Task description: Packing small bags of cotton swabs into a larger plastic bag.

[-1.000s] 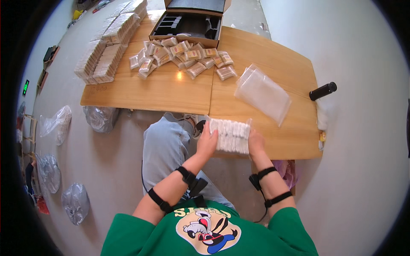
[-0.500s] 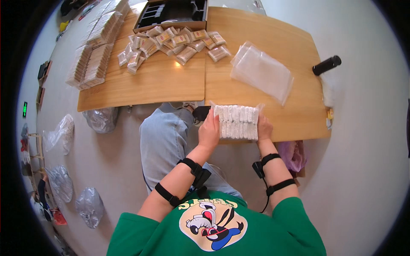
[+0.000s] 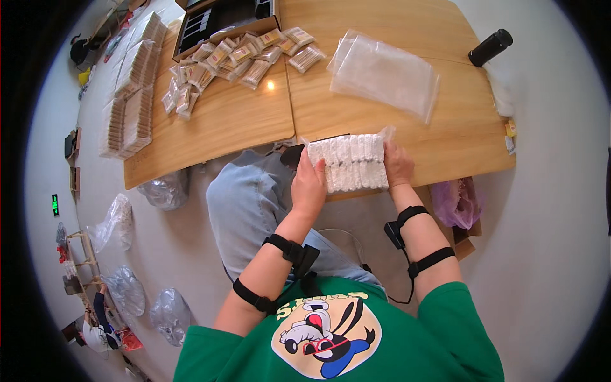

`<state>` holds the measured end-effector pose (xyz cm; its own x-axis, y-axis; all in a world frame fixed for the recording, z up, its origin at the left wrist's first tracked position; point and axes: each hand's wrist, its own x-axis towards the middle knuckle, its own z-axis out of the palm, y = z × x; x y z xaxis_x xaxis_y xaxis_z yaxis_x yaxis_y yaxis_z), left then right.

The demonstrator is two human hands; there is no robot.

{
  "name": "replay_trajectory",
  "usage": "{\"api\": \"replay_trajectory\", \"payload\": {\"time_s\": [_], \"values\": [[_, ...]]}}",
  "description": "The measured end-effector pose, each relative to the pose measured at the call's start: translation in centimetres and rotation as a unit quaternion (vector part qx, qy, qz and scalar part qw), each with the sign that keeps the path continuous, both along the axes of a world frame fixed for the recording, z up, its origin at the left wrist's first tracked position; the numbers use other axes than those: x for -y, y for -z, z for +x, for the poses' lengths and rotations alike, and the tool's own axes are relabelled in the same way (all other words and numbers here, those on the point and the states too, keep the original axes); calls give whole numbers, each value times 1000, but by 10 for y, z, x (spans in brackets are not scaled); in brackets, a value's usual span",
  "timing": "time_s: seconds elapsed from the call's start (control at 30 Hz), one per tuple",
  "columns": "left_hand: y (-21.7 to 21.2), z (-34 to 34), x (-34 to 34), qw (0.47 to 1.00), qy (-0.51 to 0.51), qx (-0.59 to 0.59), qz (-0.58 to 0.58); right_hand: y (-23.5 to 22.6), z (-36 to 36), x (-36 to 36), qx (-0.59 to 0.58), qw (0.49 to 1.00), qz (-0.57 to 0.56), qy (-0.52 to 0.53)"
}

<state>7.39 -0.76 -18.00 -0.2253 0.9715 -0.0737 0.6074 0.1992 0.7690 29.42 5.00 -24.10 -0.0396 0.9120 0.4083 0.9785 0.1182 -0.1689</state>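
Between my two hands is a block of cotton swab packs (image 3: 349,163) in a clear plastic bag, two rows deep with the white tips facing up. My left hand (image 3: 308,188) is closed around its left side, thumb near the front. My right hand (image 3: 398,164) grips the opposite end, beside a bit of loose clear film. The block is held just over the table's near edge. Beyond it on the table lie flat clear plastic bags (image 3: 385,76). Loose cotton swab packs (image 3: 254,74) are heaped farther to the left.
Stacked bagged swab packs (image 3: 137,114) line the left end of the wooden table (image 3: 248,118). An open box with black inserts (image 3: 223,25) sits at the back; a black cylinder (image 3: 490,48) stands at the right. Filled plastic bags (image 3: 170,315) rest on the floor, and a person (image 3: 95,334) is far left.
The whole view has turned, so the table and its contents sit differently in the picture. Both hands still hold the bagged block, with little change in grip.
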Motion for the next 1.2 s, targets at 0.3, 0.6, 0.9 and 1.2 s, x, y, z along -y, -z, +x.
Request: {"api": "replay_trajectory", "payload": {"time_s": [0.3,0.6,0.9,1.2], "values": [[-7,10,-8,992,29,-78,95,-18,-6,2,-16,1000,-23,-13],[-19,18,-18,973,71,-195,104,-18,-2,-2,-41,998,-46,-10],[-14,24,-20,934,102,-339,36,-22,-4,4,-52,997,-52,-15],[-14,32,-22,923,112,-365,55,-25,-3,4,-48,997,-59,-10]]}}
